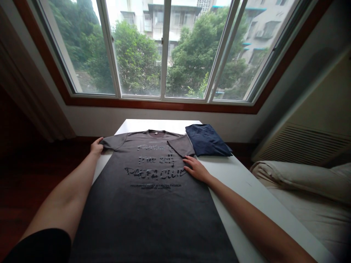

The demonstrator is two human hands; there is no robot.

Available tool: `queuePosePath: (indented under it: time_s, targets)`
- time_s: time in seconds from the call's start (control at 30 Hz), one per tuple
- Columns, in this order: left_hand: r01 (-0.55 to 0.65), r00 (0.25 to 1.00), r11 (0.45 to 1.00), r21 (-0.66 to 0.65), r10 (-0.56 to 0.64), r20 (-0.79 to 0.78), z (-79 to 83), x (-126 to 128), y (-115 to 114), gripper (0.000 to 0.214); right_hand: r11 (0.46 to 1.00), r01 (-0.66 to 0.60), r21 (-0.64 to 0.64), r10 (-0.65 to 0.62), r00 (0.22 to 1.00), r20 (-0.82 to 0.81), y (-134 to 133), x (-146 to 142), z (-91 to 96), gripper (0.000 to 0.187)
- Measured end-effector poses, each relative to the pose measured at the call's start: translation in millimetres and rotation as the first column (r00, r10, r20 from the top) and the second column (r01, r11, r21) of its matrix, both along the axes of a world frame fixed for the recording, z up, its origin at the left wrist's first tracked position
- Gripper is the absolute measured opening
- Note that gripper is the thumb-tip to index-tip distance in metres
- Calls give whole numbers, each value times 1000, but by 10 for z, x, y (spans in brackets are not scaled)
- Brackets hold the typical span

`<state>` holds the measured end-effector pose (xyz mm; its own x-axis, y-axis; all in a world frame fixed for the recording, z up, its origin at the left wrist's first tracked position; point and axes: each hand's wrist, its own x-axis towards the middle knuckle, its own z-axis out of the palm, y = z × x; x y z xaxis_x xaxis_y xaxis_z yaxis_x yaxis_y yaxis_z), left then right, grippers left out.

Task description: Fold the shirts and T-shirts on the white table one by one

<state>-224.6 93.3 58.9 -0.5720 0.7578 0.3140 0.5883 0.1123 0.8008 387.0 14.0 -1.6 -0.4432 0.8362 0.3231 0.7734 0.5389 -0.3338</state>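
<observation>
A dark grey T-shirt with black lettering lies spread front up, its collar toward the window. The sleeve on the right is folded inward over the chest, while the one on the left sticks out sideways. At the end of that left sleeve, my left hand is closed on the cuff. My right hand rests flat on the shirt's right side, just below the folded sleeve, fingers spread apart. A folded navy blue garment lies beyond it, beside the shirt's shoulder.
The white table carries both garments and narrows toward the window. To the right is a cream padded seat, with a vented panel behind it. A curtain hangs at the left above a dark reddish floor.
</observation>
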Motion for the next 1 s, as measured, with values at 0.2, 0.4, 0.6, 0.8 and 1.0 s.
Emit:
queuePosePath:
  time_s: [0.2, 0.4, 0.6, 0.8, 1.0]
  targets:
    - [261, 912, 963, -66, -268, -311, 237, 473, 271, 56, 1000, -8, -2, 8, 1000, 2, 15, 16, -20, 45]
    - [458, 672, 789, -410, -609, -421, -117, 1069, 230, 40, 1000, -12, 9, 12, 1000, 7, 10, 31, -25, 46]
    - [431, 744, 863, -262, -505, -438, -412, 1065, 88, 37, 1000, -25, 8, 25, 999, -21, 4, 50, -17, 44]
    - [491, 751, 851, -188, -523, -403, -361, 1039, 30, 31, 1000, -19, -4, 19, 999, -29, 0, 42, 8, 44]
    - [454, 813, 869, -199, -495, -306, -312, 1074, -21, 34, 999, -18, -26, 17, 999, -30, -17, 36, 37, 44]
